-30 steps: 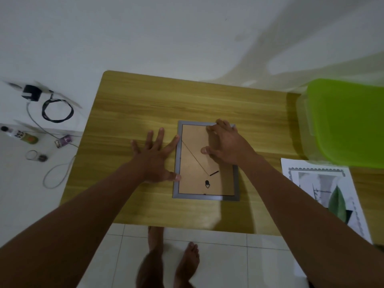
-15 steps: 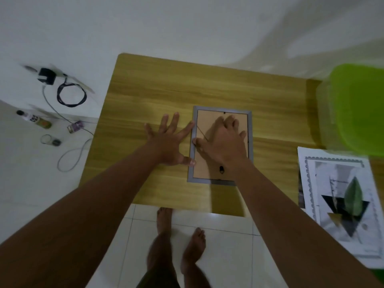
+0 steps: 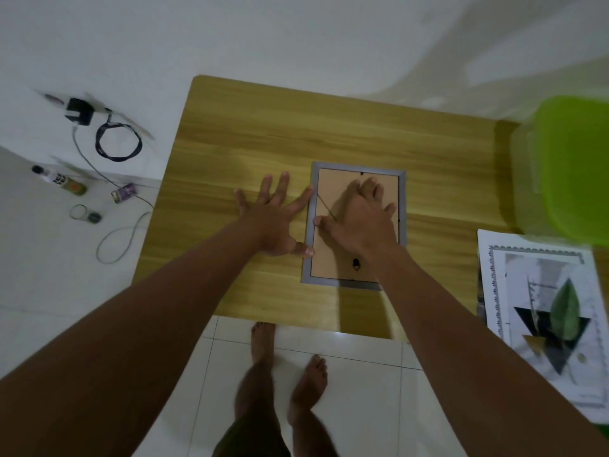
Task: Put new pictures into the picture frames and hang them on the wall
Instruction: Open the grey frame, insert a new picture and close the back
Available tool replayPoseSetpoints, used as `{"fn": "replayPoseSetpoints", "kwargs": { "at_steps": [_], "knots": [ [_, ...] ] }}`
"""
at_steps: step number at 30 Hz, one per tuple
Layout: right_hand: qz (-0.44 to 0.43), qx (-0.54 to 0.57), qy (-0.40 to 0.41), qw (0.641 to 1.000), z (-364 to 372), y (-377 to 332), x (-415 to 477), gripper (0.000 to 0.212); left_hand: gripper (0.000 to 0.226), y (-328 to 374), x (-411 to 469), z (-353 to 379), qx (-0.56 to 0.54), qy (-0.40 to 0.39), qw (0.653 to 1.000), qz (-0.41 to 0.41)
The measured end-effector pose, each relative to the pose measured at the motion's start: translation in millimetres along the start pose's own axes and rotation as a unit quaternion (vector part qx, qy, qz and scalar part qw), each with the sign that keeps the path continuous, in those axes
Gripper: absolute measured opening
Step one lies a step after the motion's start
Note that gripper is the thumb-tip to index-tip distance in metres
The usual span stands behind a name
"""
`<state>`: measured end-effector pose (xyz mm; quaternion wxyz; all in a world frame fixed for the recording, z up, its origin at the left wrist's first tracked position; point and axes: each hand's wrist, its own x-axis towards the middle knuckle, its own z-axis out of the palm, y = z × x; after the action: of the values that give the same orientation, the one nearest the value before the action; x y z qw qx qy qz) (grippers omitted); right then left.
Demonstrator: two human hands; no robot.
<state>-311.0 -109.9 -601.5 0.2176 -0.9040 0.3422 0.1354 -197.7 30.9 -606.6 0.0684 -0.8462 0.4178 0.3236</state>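
Observation:
A grey picture frame (image 3: 389, 174) lies face down on the wooden table (image 3: 263, 133), its brown backing board (image 3: 333, 183) facing up with a thin cord and a small hanger tab on it. My left hand (image 3: 273, 219) rests flat on the table at the frame's left edge, fingers spread, thumb touching the rim. Pressed flat on the backing board is my right hand (image 3: 362, 219), fingers pointing to the far end, holding nothing. A printed picture (image 3: 543, 308) with a green leaf and dark triangles lies at the table's right side.
A translucent box with a green lid (image 3: 573, 166) stands at the right, behind the printed picture. On the floor at left lie a black charger with coiled cable (image 3: 115, 140), a small bottle (image 3: 59, 179) and small items. My bare feet (image 3: 286, 351) stand on white tiles at the table's near edge.
My right hand went from gripping the frame's top edge to lying flat on the backing board. The view has shifted, so the frame sits further right. My left hand stays at the left edge.

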Motion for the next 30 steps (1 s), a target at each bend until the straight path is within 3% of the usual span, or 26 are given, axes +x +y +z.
{"fn": "replayPoseSetpoints", "kwargs": {
  "at_steps": [8,13,17,30],
  "knots": [
    [-0.041,0.023,-0.022,0.999,-8,13,-7,0.113,0.121,2,1,0,0.003,-0.003,1.0,-0.006],
    [-0.121,0.037,-0.032,0.991,-24,49,-32,0.087,0.121,3,-1,0,-0.001,-0.005,1.0,-0.007],
    [-0.163,-0.01,-0.085,0.983,-18,71,-61,0.096,0.121,2,-2,-2,-0.008,-0.009,1.0,-0.011],
    [-0.198,-0.061,-0.064,0.976,-6,74,-64,0.09,0.121,9,-3,-2,-0.02,-0.011,1.0,-0.014]
  ]
}}
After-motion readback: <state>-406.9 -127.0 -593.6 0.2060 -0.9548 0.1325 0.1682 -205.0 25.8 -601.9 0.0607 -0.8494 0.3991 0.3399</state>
